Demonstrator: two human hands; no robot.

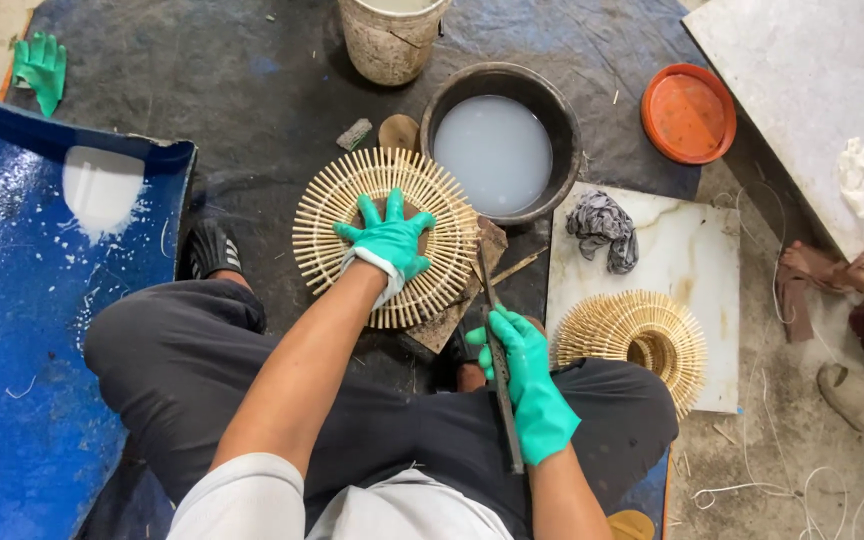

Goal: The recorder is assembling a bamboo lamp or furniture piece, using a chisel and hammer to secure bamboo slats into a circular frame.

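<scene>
A round frame of radiating bamboo sticks lies on a dark mat in front of me. My left hand, in a green glove, presses flat on its middle with fingers spread. My right hand, also gloved green, grips a long dark metal file or blade that points up toward the frame's right edge. A wooden block sits under that edge.
A black basin of milky water stands just beyond the frame, a pale bucket behind it. A second stick frame and grey rag rest on a white slab. Orange lid, blue tub, another person's foot right.
</scene>
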